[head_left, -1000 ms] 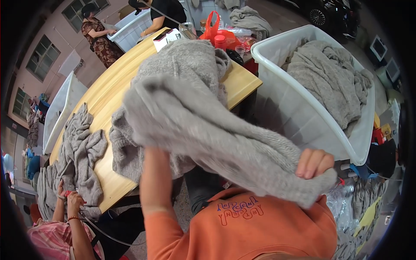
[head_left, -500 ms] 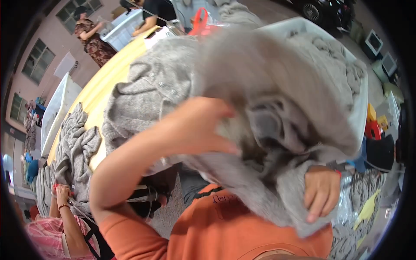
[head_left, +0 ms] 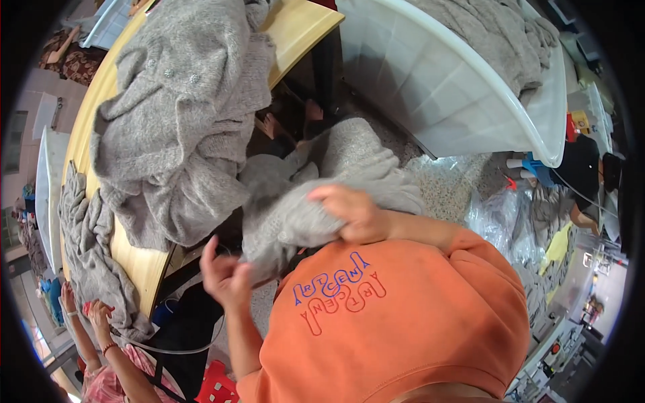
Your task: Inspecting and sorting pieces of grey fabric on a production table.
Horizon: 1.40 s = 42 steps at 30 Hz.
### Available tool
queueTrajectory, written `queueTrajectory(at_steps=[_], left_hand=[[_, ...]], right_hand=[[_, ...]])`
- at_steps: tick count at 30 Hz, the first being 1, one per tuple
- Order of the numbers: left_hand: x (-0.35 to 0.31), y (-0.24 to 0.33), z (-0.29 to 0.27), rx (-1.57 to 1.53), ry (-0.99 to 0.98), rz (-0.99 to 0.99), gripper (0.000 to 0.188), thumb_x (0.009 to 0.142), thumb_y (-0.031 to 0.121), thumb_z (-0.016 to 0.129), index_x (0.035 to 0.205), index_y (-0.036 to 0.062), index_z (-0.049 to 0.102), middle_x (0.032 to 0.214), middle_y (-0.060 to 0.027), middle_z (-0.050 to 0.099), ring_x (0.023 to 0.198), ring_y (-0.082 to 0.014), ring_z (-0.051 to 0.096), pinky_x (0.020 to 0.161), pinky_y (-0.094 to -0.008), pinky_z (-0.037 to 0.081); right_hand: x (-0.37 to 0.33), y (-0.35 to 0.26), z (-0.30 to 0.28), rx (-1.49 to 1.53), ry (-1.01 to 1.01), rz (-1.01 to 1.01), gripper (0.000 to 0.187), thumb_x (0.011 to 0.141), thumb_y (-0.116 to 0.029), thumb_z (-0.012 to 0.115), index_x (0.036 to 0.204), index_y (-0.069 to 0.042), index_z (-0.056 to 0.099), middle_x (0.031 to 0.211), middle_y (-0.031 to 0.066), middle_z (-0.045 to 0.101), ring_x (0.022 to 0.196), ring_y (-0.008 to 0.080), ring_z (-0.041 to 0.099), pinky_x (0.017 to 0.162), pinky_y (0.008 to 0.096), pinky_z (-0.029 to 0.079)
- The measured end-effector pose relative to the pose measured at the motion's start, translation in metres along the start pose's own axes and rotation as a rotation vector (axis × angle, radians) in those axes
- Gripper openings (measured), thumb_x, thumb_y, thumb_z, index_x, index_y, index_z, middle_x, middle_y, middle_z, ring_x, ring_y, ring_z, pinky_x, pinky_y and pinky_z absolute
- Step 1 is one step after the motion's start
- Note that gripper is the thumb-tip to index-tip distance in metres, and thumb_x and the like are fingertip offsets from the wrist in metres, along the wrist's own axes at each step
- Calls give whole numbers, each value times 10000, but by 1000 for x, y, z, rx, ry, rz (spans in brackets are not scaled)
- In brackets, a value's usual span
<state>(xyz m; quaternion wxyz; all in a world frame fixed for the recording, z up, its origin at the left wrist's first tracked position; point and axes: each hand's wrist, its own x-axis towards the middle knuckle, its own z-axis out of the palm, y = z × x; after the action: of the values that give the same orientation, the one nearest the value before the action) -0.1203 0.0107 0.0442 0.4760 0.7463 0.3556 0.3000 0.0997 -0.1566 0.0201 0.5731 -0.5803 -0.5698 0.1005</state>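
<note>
A light grey knitted garment (head_left: 292, 218) hangs bunched in front of my orange top, below the table edge. My right hand (head_left: 356, 213) is closed on its near side, fingers pointing left. At the garment's left edge, my left hand (head_left: 227, 274) has its fingers spread, slightly blurred; the thumb side is close to the cloth. Just beyond, a grey knitted cardigan (head_left: 181, 127) with shiny buttons lies heaped on the table, its lower part draping over the edge near the garment I hold.
The curved wooden table (head_left: 306, 27) runs along the left. A large white bin (head_left: 420, 74) with grey knits (head_left: 497, 40) stands at the back right. Clear plastic bags (head_left: 500, 228) lie on the floor at right. Lower left, a co-worker's hands (head_left: 101, 312) are near another grey knit (head_left: 91, 235).
The garment, blurred and raised over the table and bin earlier, is now lower and bunched before me. Both hands have shifted, the left away leftward. My view has turned downward.
</note>
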Motion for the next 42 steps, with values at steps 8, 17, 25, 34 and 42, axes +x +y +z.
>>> queueTrajectory(at_steps=[8, 17, 25, 34, 42], left_hand=[[38, -15, 64, 348, -851, 3, 185, 605, -45, 539, 787, -33, 571, 604, -120, 544, 513, -142, 504, 490, -264, 407], [39, -30, 15, 138, -504, 5, 102, 641, -52, 547, 729, -3, 564, 567, -61, 516, 501, -95, 480, 483, -223, 380], [30, -66, -30, 992, -598, 136, 491, 578, 179, 762, 977, 1, 538, 636, -118, 582, 588, -292, 590, 537, -373, 452], [32, -31, -204, 564, 583, -175, 208, 730, -38, 445, 869, -69, 597, 827, -92, 630, 718, -185, 576, 685, -292, 468], [22, -32, -64, 561, -161, -103, 267, 597, 4, 607, 863, -10, 593, 746, -96, 585, 678, -223, 557, 633, -290, 442]], right_hand=[[-2, 29, -7, 466, -433, 461, 257, 698, -84, 605, 933, -10, 532, 1168, 170, 474, 993, 315, 520, 825, 358, 437], [-61, 100, -97, -528, -751, 843, 406, 593, -208, 710, 923, -32, 551, 904, 128, 560, 926, 294, 520, 757, 372, 431], [-77, 115, -86, -482, -521, 1092, 379, 602, -103, 686, 940, -26, 534, 878, 179, 585, 841, 323, 562, 747, 364, 441], [-12, 63, -115, 417, 222, 651, 264, 562, 84, 656, 769, -43, 554, 711, -15, 553, 617, 72, 509, 586, 203, 405], [11, 75, -65, 543, 617, 957, 223, 697, 11, 649, 900, -21, 564, 790, 30, 600, 717, 107, 572, 675, 241, 463]])
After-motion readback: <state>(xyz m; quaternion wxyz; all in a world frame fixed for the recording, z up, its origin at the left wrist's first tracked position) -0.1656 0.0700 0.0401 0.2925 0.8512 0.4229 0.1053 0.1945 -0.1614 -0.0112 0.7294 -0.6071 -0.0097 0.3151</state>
